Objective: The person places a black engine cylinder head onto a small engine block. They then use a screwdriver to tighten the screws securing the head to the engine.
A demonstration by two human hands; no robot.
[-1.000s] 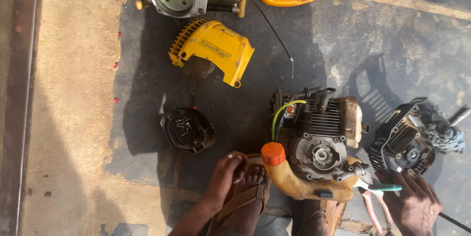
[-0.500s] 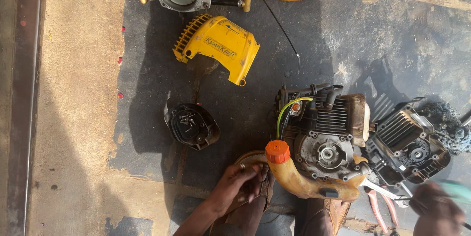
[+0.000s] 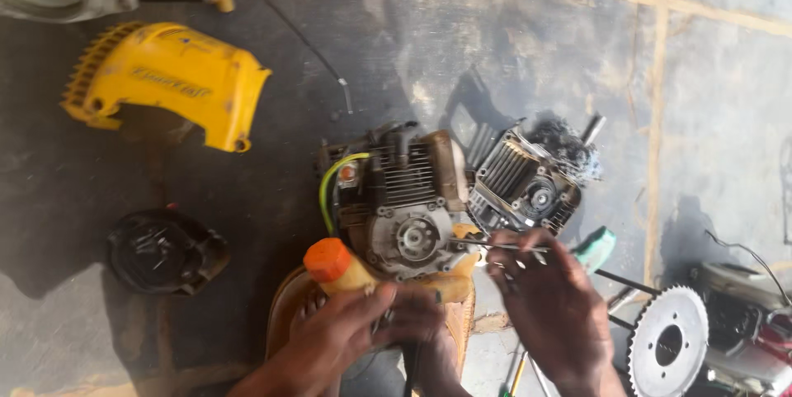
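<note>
At engine (image 3: 404, 215): screwdriver (image 3: 528, 247) lies horizontal, tip pointing left.

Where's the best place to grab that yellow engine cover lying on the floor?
Take the yellow engine cover by its smooth right-hand end, coming from above. It lies flat with nothing near that end; the finned left edge offers a poorer hold, I'd judge.
</note>
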